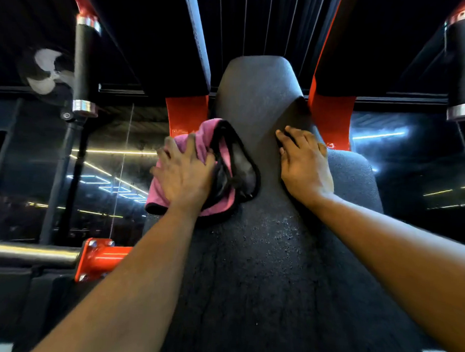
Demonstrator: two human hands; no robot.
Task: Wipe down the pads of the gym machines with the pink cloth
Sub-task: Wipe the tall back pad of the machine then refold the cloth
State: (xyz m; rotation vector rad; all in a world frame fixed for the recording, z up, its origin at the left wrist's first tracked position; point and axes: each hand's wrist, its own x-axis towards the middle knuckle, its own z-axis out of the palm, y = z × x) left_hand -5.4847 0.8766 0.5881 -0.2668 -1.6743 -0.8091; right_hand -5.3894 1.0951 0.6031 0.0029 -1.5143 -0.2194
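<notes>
At the left edge of the pad (262, 258), the left hand (184, 174) presses the pink cloth (210, 131), fingers spread; the right hand (304, 166) lies flat, fingers straight, near the right edge.

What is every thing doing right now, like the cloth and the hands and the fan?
Pink cloth: bunched up, pressed on the pad's left edge.
Pad: shiny specks on it below the cloth.
Left grip: open, flat on the cloth.
Right grip: open, flat on the pad, holding nothing.
Fan: blades show clearly; cannot tell if it is spinning.
</notes>
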